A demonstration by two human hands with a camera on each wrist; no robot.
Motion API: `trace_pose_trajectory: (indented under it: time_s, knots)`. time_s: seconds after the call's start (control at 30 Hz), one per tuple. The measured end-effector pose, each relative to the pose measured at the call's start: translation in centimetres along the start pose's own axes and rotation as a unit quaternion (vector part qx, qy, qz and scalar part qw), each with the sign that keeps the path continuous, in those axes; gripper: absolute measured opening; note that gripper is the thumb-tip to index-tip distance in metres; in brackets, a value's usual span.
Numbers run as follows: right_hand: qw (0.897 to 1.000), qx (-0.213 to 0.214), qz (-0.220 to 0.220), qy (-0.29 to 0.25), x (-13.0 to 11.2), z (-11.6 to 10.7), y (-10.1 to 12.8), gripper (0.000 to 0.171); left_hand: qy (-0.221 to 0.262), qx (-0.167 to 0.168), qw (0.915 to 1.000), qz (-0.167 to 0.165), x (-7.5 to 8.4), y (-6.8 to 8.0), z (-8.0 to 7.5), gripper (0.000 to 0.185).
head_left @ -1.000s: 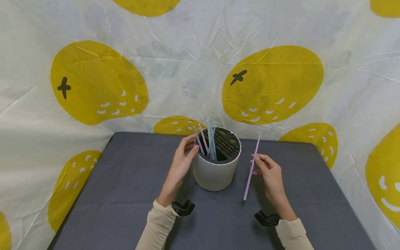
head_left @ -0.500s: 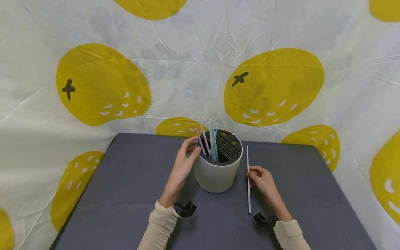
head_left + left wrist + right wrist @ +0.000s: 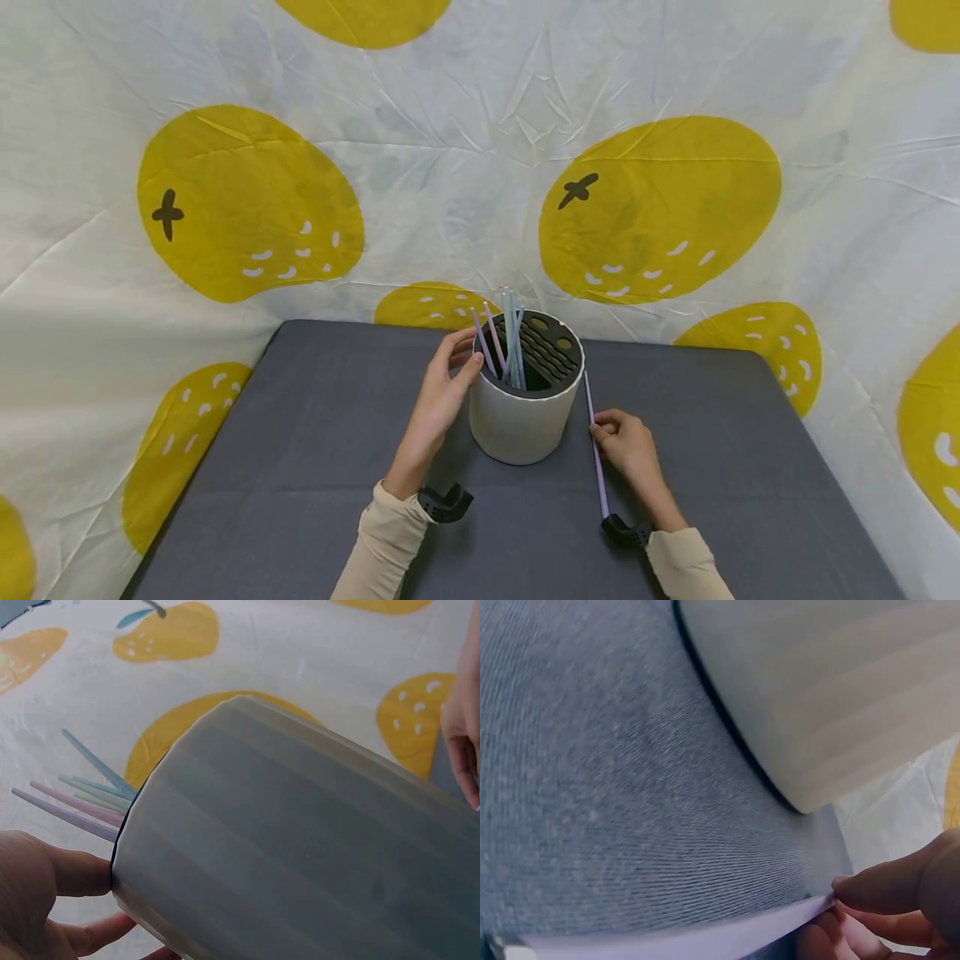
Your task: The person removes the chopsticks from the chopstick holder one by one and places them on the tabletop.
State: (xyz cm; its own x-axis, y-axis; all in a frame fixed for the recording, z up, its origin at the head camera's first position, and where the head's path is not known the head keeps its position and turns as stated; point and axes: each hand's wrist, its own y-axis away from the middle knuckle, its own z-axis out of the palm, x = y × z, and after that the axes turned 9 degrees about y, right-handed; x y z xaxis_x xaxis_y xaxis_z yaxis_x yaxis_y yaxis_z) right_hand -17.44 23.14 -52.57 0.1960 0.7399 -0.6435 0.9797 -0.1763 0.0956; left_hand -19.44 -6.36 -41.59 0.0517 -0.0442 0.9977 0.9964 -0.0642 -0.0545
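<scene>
head view, right hand: the right hand pinches a purple straw near its middle; the straw lies low along the grey table, just to the right of the white cup
head view, left hand: the left hand rests on the left side of the cup, near the rim, thumb and fingers curled round it
head view, cup: it stands upright near the back middle of the table; more straws stick up from its left half, and the right half has a black slotted top
head view, doing it well: I think the straw should go down flat and soft, with the fingers opening only when it lies on the cloth, so it does not roll
head view, room: lots of bare table to the right and in front; the spotted sheet at the back is near the cup
left wrist view: the left hand touches the ribbed cup at its rim; straw tips poke out; keep this hold steady so the cup does not tip
right wrist view: fingertips squeeze the purple straw just above the grey cloth; the cup's bottom edge is near, so keep clear of it
</scene>
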Motion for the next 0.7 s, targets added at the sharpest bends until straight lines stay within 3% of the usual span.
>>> trace_pose_trajectory:
  time_s: [0.27,0.7]
  knots:
    - [0.998,0.012,-0.02,0.051,-0.27,0.22,-0.14,0.023,-0.006,0.002,1.0,0.002,0.08,0.04,-0.1,0.045]
    - [0.999,0.006,-0.022,0.028,-0.39,-0.44,-0.21,0.022,-0.012,0.001,0.9999,-0.003,0.34,-0.11,0.07,0.046]
